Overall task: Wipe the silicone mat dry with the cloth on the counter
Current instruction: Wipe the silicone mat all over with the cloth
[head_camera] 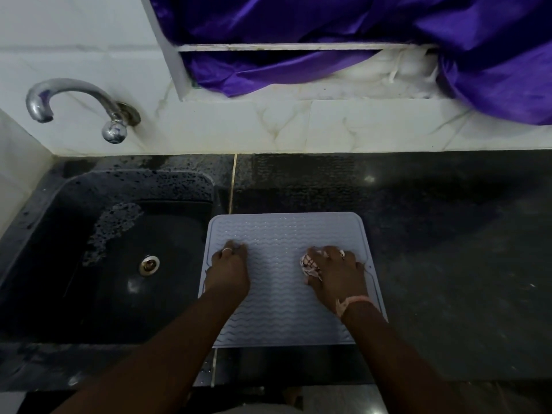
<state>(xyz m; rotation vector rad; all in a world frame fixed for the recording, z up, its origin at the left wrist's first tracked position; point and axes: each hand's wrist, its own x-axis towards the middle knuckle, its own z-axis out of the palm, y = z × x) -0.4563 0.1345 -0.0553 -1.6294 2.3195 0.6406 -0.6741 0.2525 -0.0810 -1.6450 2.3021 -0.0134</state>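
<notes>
Standing just behind, I saw the silicone mat (286, 243) lying flat on the dark counter (433, 234), its left edge just beside the sink (74, 264) and its near edge close to the counter's front. On the mat's right half the right hand (334, 273) was curled round a bunched checked cloth (309, 265) and pressed it down onto the wavy ridges. On the mat's left half the left hand (230, 268) rested with its fingers bent, pinning the mat down; whether it pinched anything I could not tell. To my eye the wipe was under way, with most of the surface unswept. Doing it well would call for strokes along the ridges rather than across them, since water would sit in the grooves, and for the steadying hand to shift aside so its patch got dried too. Beyond the mat the counter ran back to the pale tiled wall (298, 127), with the tap (74, 103) above the sink and purple fabric (328, 25) hanging higher up.
</notes>
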